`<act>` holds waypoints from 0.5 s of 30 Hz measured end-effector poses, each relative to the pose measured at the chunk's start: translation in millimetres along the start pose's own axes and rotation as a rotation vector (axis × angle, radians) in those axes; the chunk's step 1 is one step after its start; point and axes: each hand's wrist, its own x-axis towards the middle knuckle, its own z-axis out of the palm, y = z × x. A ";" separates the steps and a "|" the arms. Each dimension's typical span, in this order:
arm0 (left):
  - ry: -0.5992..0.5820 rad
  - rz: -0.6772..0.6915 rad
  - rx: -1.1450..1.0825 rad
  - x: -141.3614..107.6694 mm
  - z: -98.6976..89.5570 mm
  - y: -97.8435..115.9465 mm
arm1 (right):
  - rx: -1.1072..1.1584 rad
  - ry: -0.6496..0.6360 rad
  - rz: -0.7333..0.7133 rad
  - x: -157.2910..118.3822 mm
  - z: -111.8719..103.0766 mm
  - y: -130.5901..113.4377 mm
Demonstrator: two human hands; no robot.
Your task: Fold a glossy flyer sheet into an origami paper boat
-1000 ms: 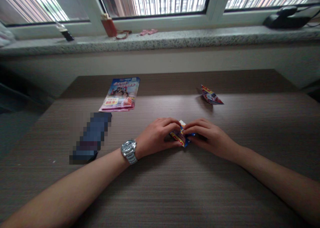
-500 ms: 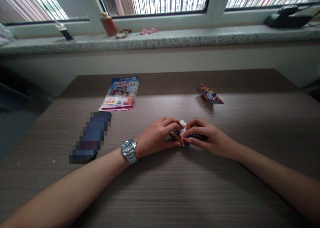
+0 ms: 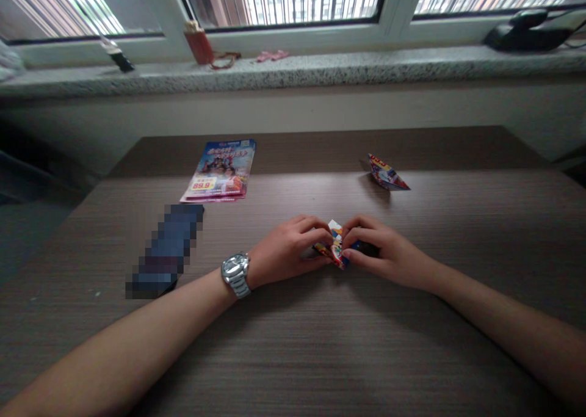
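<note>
Between my two hands, low over the middle of the table, is a small piece of folded printed paper (image 3: 336, 241) in red, yellow, white and blue. My left hand (image 3: 295, 244), with a metal watch (image 3: 235, 275) on its wrist, grips the paper's left side between curled fingers and thumb. My right hand (image 3: 382, 249) pinches the right side of the same paper. The fingers hide part of its folds. Farther back on the right stands a folded paper boat (image 3: 387, 174) with similar bright print.
A stack of printed flyers (image 3: 222, 170) lies at the back left of the brown table (image 3: 293, 356). Nearer is a dark, pixelated flat object (image 3: 167, 249). On the stone windowsill (image 3: 348, 69) sit a reddish case (image 3: 198, 44) and a black device (image 3: 526, 35).
My right fingers have shifted slightly on the folded paper, and more of its white and red printed middle shows. My left hand has hardly moved.
</note>
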 end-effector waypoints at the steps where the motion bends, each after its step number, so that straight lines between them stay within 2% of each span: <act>1: 0.001 0.004 -0.003 -0.1 0.3 -0.3 | -0.008 0.003 0.007 0.0 0.3 -0.4; 8: 0.017 0.020 -0.006 -0.7 2.3 -1.9 | -0.067 0.040 0.031 1.1 4.0 -1.0; 15: 0.002 0.014 -0.022 -0.5 0.0 -0.5 | -0.221 0.064 -0.156 -0.9 7.4 3.4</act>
